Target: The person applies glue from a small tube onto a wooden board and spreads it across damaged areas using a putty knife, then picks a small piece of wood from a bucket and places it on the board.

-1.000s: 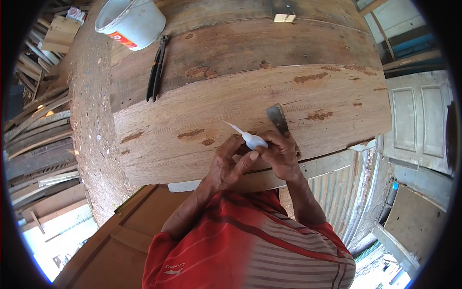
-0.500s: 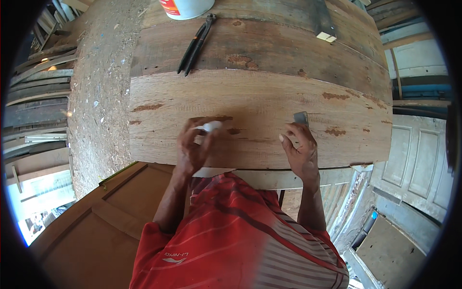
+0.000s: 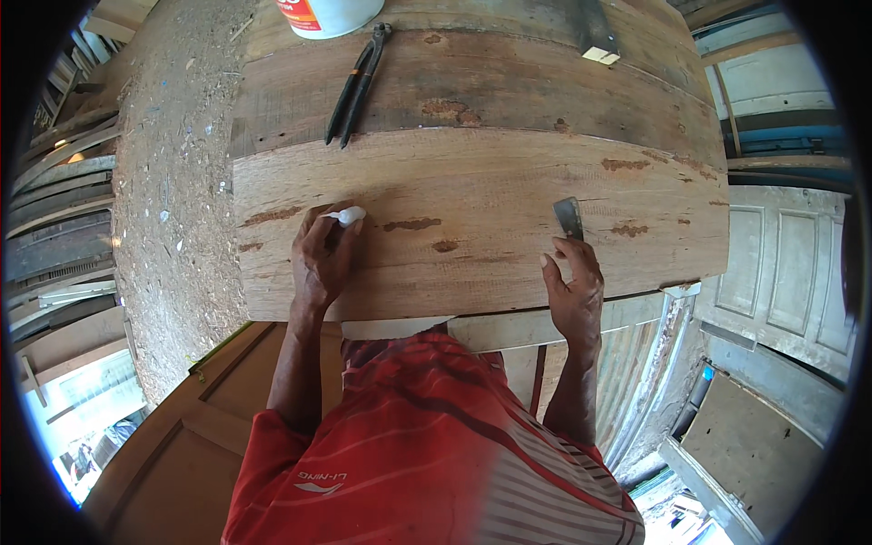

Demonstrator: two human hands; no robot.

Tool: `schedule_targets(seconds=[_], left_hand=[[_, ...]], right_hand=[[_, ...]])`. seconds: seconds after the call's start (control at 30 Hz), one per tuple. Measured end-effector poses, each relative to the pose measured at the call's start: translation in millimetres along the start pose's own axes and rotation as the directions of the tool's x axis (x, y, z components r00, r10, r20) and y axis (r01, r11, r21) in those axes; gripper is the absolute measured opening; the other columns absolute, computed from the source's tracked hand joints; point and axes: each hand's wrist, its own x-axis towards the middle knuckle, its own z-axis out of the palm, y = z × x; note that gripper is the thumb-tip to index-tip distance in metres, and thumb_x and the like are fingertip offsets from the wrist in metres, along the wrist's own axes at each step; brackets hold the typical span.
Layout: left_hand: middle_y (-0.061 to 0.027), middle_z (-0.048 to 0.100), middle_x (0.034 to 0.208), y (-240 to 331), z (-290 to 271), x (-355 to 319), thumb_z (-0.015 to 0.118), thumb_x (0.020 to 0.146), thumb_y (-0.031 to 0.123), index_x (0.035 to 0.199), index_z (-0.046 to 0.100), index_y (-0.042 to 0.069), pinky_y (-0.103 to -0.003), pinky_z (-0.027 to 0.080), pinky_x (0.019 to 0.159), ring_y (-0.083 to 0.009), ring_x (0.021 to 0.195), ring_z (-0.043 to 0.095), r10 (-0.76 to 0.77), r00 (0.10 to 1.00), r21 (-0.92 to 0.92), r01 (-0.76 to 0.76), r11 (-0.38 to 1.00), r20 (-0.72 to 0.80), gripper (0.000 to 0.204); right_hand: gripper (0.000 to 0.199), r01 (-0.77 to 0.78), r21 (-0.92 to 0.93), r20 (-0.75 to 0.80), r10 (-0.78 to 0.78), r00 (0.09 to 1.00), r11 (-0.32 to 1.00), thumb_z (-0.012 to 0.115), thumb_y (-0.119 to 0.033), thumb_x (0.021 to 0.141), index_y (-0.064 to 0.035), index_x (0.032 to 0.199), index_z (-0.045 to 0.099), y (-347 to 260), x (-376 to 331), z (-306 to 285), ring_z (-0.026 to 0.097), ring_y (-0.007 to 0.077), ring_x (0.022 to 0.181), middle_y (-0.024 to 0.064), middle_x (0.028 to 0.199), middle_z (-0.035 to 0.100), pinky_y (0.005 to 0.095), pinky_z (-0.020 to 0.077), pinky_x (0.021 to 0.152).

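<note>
A small white bottle with a thin nozzle (image 3: 349,216) is pinched in the fingers of my left hand (image 3: 320,259), just above the left part of a wooden board (image 3: 490,177). The nozzle points left. My right hand (image 3: 576,282) rests at the right part of the board with a flat grey metal scraper (image 3: 568,217) projecting from under its fingers. Thumb and forefinger of that hand stand apart, and the scraper's grip end is hidden. Brown filled patches (image 3: 412,224) mark the wood between my hands.
Pincers with black handles (image 3: 357,89) lie farther back on the boards, close to a white bucket (image 3: 338,16). At the far right is a dark block with a pale end (image 3: 595,36). A brown panel (image 3: 204,418) leans at the lower left.
My left hand has moved left with the white bottle, uncovering the brown patches. The right hand has shifted slightly, and more of the scraper shows. The view has shifted a little.
</note>
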Motion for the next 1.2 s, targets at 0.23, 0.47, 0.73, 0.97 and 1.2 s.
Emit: schedule_targets(seconds=[0.23,0.47,0.73,0.97,1.2], left_hand=[[-0.0144,0.069,0.105,-6.6,-8.2,7.9,0.080,0.088,0.012,0.113,0.073,0.004,-0.037,0.056,0.072,-0.0298,0.085,0.069,0.142,0.989,-0.059,-0.139,0.989,0.047,0.027],[-0.0131,0.068,0.107,-27.5,-20.4,22.0,0.077,0.089,0.015,0.114,0.071,0.007,-0.043,0.058,0.080,-0.0323,0.095,0.068,0.245,0.959,-0.083,-0.235,0.968,0.145,0.027],[-0.0125,0.067,0.106,-45.2,-13.8,23.0,0.076,0.090,0.017,0.117,0.070,0.011,-0.044,0.057,0.081,-0.0332,0.095,0.066,0.313,0.938,-0.064,-0.307,0.949,0.148,0.028],[-0.0108,0.065,0.111,-47.3,-5.3,25.1,0.074,0.090,0.018,0.115,0.069,0.009,-0.042,0.056,0.087,-0.0321,0.103,0.065,0.375,0.922,-0.118,-0.364,0.924,0.094,0.028],[-0.0121,0.062,0.105,-49.5,-9.2,23.4,0.068,0.088,0.017,0.119,0.067,0.005,-0.039,0.053,0.096,-0.0300,0.106,0.064,0.400,0.910,-0.147,-0.384,0.912,0.106,0.034]], right_hand=[[0.030,-0.034,-0.014,-0.020,0.034,0.999,0.999,0.076,-0.004,0.088,-0.0003,0.117,0.067,-24.7,2.4,15.7,0.068,0.0319,0.096,0.0169,0.107,0.069,0.0426,0.0527,0.085],[0.030,0.186,0.052,0.023,-0.187,0.982,0.981,0.076,-0.006,0.091,0.0003,0.119,0.067,-130.6,98.5,30.4,0.069,0.0304,0.095,0.0173,0.108,0.069,0.0400,0.0541,0.083],[0.030,0.473,-0.051,-0.091,-0.476,0.875,0.879,0.068,-0.028,0.098,-0.0031,0.114,0.074,-289.4,289.0,51.5,0.071,0.0289,0.097,0.0136,0.108,0.072,0.0418,0.0537,0.088],[0.035,0.535,-0.170,0.328,-0.464,0.823,0.828,0.065,-0.029,0.098,0.0012,0.114,0.073,-315.7,465.0,137.8,0.074,0.0263,0.087,0.0184,0.098,0.076,0.0397,0.0576,0.084],[0.034,0.585,-0.290,0.654,-0.289,0.699,0.758,0.065,-0.026,0.101,0.0031,0.117,0.072,-318.7,502.5,189.4,0.072,0.0160,0.083,0.0122,0.103,0.077,0.0339,0.0605,0.077]])
